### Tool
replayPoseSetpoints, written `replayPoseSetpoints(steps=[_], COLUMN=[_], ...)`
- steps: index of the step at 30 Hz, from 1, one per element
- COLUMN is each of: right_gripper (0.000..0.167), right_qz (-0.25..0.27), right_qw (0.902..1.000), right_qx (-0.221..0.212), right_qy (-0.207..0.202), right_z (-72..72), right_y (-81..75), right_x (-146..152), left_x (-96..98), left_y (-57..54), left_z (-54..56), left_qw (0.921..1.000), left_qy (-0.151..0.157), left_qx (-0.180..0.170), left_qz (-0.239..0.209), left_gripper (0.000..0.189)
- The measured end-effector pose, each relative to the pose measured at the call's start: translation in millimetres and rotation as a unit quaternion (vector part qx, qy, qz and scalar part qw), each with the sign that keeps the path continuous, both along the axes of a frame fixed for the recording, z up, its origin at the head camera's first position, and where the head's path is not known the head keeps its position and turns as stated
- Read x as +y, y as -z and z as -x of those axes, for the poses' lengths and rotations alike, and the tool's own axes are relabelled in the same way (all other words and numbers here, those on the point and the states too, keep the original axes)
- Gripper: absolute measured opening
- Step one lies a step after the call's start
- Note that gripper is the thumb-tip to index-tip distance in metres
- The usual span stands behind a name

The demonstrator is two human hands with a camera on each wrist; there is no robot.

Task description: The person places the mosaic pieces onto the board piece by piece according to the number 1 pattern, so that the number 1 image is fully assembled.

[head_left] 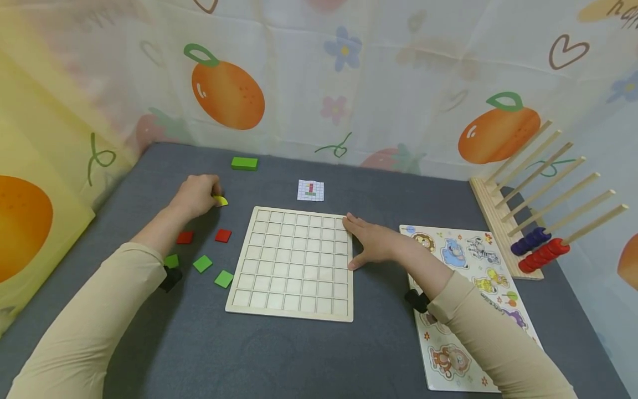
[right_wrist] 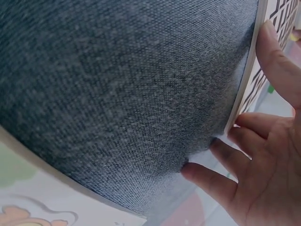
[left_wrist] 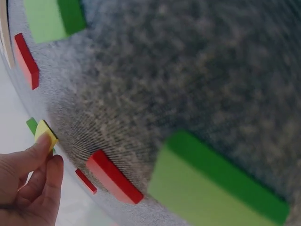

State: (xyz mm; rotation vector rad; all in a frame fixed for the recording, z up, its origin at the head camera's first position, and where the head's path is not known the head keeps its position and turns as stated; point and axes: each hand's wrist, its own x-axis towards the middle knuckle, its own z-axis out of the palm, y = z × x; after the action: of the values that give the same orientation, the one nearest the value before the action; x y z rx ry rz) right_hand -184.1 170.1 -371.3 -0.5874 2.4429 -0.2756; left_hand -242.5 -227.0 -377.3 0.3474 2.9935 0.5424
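Observation:
My left hand (head_left: 195, 195) pinches a small yellow tile (head_left: 221, 201) between thumb and fingers, above the table to the left of the grid board. The left wrist view shows the same yellow tile (left_wrist: 43, 132) at the fingertips. My right hand (head_left: 375, 241) has its fingers extended along the right edge of the wooden grid board (head_left: 289, 316), touching it. In the right wrist view, thumb and fingers rest against the board's edge (right_wrist: 243, 89). Near my left forearm lie red tiles (head_left: 223, 235) and green tiles (head_left: 202, 263).
A green block (head_left: 244, 163) and a small printed card (head_left: 302, 191) lie behind the board. On the right are an animal puzzle board (head_left: 466, 238) and a wooden peg rack (head_left: 480, 205) with red and blue beads. A printed curtain (head_left: 299, 83) hangs behind the table.

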Motion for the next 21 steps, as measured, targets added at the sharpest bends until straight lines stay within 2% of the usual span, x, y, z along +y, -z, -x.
replayPoseSetpoints(steps=[6, 11, 17, 21], right_gripper=[0.110, 0.110, 0.112, 0.114], right_qz=[0.003, 0.010, 0.014, 0.015], right_qw=[1.0000, 0.9999, 0.9998, 0.9996], right_qx=[-0.004, -0.005, -0.003, 0.002], right_qy=[-0.001, -0.006, -0.017, -0.024], right_z=[1.0, 2.0, 1.8, 1.6], right_y=[-1.1, -1.1, -1.7, -1.2], right_x=[0, 2, 5, 6], left_x=[6.7, 18.4, 39.1, 52.1], left_y=[-1.8, -1.0, -5.4, -7.5], left_z=[-4.4, -10.6, -19.4, -24.8], left_qw=[0.9993, 0.9955, 0.9845, 0.9760], left_qy=[-0.007, -0.005, 0.002, 0.005], left_qx=[0.003, -0.026, -0.071, -0.106], left_qz=[-0.036, -0.091, -0.160, -0.190], left_gripper=[0.008, 0.014, 0.017, 0.018])
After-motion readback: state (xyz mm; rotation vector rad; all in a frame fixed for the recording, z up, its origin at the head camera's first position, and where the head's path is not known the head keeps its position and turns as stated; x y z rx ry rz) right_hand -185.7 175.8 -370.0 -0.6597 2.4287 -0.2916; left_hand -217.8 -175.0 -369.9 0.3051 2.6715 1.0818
